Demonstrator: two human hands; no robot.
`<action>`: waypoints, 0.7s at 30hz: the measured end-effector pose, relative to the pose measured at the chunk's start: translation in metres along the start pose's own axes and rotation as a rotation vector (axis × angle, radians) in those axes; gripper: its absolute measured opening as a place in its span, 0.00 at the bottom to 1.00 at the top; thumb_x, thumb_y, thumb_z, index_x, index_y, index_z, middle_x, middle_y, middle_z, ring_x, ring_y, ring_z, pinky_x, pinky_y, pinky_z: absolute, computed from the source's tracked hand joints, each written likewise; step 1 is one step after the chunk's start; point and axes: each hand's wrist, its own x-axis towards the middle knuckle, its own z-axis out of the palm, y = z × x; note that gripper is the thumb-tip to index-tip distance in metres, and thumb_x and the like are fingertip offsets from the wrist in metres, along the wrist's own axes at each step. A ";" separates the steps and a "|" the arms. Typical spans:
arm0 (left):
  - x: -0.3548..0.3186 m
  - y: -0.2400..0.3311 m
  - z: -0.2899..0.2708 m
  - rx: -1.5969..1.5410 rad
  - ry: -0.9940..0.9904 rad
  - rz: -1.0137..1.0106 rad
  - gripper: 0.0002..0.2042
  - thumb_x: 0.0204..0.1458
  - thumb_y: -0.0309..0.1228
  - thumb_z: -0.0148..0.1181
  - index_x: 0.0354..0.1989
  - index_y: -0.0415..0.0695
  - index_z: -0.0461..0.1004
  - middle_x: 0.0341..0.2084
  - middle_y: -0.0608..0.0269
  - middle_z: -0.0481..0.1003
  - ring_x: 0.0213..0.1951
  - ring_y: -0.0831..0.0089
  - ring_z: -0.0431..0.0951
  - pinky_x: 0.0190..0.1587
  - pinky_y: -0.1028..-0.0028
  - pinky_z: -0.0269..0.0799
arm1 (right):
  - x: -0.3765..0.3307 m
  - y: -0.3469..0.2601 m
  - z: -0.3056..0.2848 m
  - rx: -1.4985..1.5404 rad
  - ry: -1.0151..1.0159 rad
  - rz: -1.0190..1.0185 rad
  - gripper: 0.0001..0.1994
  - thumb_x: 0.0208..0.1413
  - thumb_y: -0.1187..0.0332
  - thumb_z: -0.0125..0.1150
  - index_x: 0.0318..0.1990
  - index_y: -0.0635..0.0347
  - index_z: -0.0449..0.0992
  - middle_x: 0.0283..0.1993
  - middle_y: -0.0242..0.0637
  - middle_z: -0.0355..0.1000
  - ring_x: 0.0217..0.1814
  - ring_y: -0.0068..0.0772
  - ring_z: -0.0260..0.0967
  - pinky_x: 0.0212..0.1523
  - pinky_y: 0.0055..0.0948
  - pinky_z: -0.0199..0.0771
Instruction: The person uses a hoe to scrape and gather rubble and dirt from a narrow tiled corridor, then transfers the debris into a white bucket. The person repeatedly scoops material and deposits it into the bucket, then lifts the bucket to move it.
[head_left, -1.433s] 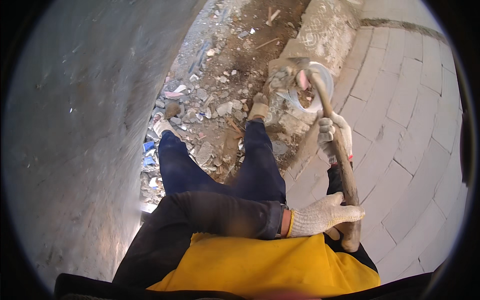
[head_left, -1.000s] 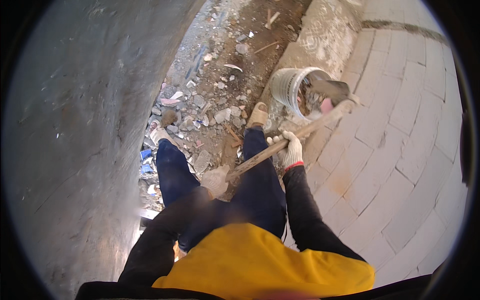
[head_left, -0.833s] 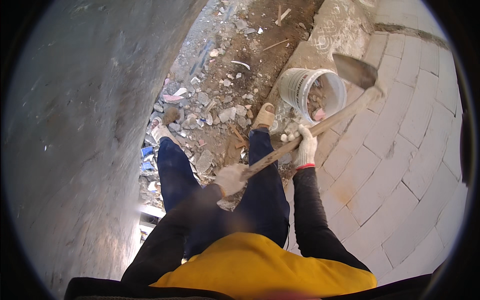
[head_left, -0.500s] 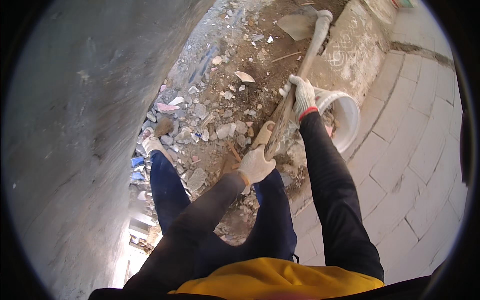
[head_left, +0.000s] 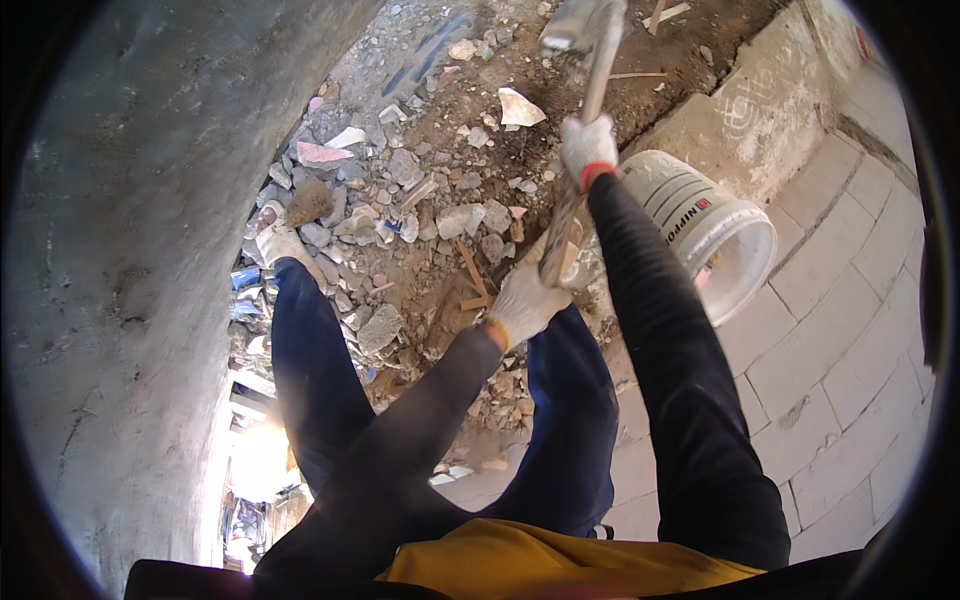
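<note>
Two gloved hands are on one long-handled shovel [head_left: 580,130]. Left to right: one curved grey concrete wall [head_left: 130,250] fills the left of the view; beside it lies one heap of broken rubble [head_left: 400,210], grey and pinkish chunks mixed with brown soil, too many to count. Two legs in blue trousers stand in the debris; the left foot [head_left: 272,240] rests on the stones near the wall, while the other foot is hidden behind the shovel shaft and the forearm.

The left hand [head_left: 522,302], in a white knit glove, is closed around the lower end of the shaft, fingers wrapped. The right hand [head_left: 587,148], in a white glove with a red cuff, is clenched around the shaft higher up. The shaft runs steeply up from the lower hand to the top edge of the view, over the rubble. The blade [head_left: 570,25] is partly cut off by the frame edge and blurred; whether it carries any load cannot be told.

One white plastic bucket [head_left: 700,225] sits just right of the right forearm, tipped with its mouth toward the lower right. Its inside is mostly out of sight; the contents cannot be made out. It stands at the edge of a pale paved floor [head_left: 830,320], below one grey concrete kerb [head_left: 740,110].
</note>
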 end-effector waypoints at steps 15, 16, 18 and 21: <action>-0.251 -0.079 -0.091 -0.022 0.151 -0.433 0.12 0.55 0.36 0.71 0.37 0.39 0.81 0.22 0.65 0.77 0.21 0.75 0.76 0.24 0.70 0.69 | -0.278 -0.054 0.120 -0.211 -0.559 -0.080 0.24 0.66 0.54 0.64 0.55 0.69 0.70 0.48 0.56 0.82 0.54 0.59 0.83 0.54 0.51 0.80; -0.270 -0.085 -0.089 -0.069 0.148 -0.421 0.11 0.55 0.35 0.71 0.37 0.39 0.80 0.23 0.65 0.78 0.21 0.75 0.76 0.24 0.71 0.68 | -0.304 -0.049 0.129 -0.233 -0.594 -0.067 0.23 0.66 0.54 0.63 0.53 0.68 0.72 0.46 0.55 0.82 0.52 0.59 0.82 0.52 0.51 0.79; -0.309 -0.087 -0.088 -0.072 0.228 -0.577 0.15 0.54 0.38 0.71 0.38 0.36 0.81 0.24 0.59 0.80 0.26 0.71 0.80 0.29 0.67 0.72 | -0.359 -0.043 0.149 -0.041 -0.551 0.154 0.22 0.66 0.53 0.62 0.50 0.68 0.75 0.44 0.52 0.83 0.49 0.59 0.82 0.48 0.52 0.77; -0.346 -0.072 -0.089 -0.299 0.243 -0.548 0.15 0.58 0.40 0.68 0.37 0.37 0.80 0.23 0.60 0.79 0.25 0.72 0.79 0.29 0.69 0.71 | -0.416 -0.025 0.177 0.104 -0.507 0.362 0.22 0.66 0.51 0.60 0.44 0.67 0.79 0.39 0.49 0.83 0.44 0.59 0.80 0.42 0.52 0.75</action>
